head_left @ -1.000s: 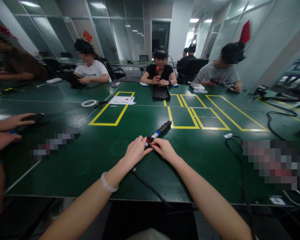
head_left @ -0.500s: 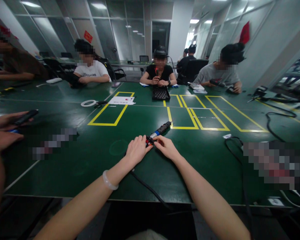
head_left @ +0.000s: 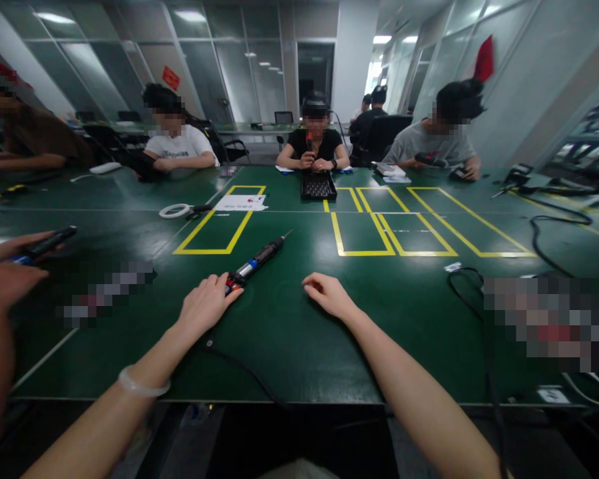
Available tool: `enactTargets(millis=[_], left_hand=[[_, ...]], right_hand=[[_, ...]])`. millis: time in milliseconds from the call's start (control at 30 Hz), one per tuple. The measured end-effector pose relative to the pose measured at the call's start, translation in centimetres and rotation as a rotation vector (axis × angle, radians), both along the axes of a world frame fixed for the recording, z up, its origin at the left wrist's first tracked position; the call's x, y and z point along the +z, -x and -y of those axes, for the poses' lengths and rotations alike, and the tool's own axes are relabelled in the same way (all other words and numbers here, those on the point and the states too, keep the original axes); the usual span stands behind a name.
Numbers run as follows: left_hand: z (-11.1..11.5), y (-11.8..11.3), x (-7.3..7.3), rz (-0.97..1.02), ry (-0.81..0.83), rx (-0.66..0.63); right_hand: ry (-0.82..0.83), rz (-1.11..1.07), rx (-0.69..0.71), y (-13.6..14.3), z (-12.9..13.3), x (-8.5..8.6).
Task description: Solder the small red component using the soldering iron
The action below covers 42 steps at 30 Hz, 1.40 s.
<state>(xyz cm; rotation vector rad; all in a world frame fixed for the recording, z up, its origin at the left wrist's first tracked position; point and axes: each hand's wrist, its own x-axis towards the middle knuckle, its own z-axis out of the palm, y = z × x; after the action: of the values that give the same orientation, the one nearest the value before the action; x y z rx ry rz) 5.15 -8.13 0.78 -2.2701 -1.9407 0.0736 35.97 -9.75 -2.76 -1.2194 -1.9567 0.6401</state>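
My left hand (head_left: 204, 303) is closed around the rear of a corded electric screwdriver (head_left: 252, 264), which has a black front, a silver and blue band and red-orange parts by my fingers. Its thin bit points away from me, up and to the right. A black cable (head_left: 244, 369) runs from below my left wrist toward the near table edge. Apart from the tool, my right hand (head_left: 332, 296) rests over the green table (head_left: 279, 346), fingers loosely curled with a gap at the thumb. I see nothing in it.
Yellow tape outlines (head_left: 364, 253) mark the table ahead. A white sheet (head_left: 239, 202) and a black tray (head_left: 318, 186) lie farther back. At left, another person's hand (head_left: 10, 279) holds a similar tool. Cables (head_left: 462, 293) run along the right. Several people sit opposite.
My left hand has moved left with the electric screwdriver. My right hand, earlier touching the tool, is now off it and has stayed near its place.
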Motion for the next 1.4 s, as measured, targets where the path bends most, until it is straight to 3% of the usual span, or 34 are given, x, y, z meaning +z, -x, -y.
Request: enactTargets(millis=[167, 333, 467, 567, 800, 933, 1067, 1200, 1300, 1400], left_hand=[[-0.3, 5.2, 0.5, 0.011, 0.043, 0.139], [-0.9, 9.0, 0.7, 0.029, 0.079, 0.261], [-1.5, 11.1, 0.8, 0.022, 0.102, 0.334], [-1.3, 11.5, 1.1, -0.037, 0.087, 0.369], [0.5, 9.6, 1.7, -0.216, -0.261, 0.233], [0.4, 9.1, 2.2, -0.193, -0.199, 0.19], [-0.1, 8.4, 3.4, -0.078, -0.184, 0.296], [-0.8, 5.9, 4.3, 0.311, -0.104, 0.231], [-1.2, 2.1, 4.4, 0.804, 0.077, 0.025], [-1.3, -2.8, 4.2, 1.092, 0.304, -0.156]], right_hand=[[0.004, 0.033, -0.001, -0.1, -0.1, -0.3], [0.014, 0.05, 0.001, -0.1, -0.1, -0.4], [0.015, 0.05, 0.007, -0.1, -0.1, -0.3], [0.025, 0.056, 0.009, 0.0, -0.1, -0.2], [0.023, 0.068, 0.012, 0.1, -0.1, -0.1], [0.024, 0.07, 0.012, 0.1, -0.1, -0.1], [0.028, 0.069, 0.012, 0.1, -0.1, -0.2], [0.023, 0.08, 0.008, 0.1, -0.1, -0.2], [0.025, 0.073, 0.01, 0.1, 0.0, -0.1], [0.04, 0.023, 0.021, 0.1, 0.0, -0.2]])
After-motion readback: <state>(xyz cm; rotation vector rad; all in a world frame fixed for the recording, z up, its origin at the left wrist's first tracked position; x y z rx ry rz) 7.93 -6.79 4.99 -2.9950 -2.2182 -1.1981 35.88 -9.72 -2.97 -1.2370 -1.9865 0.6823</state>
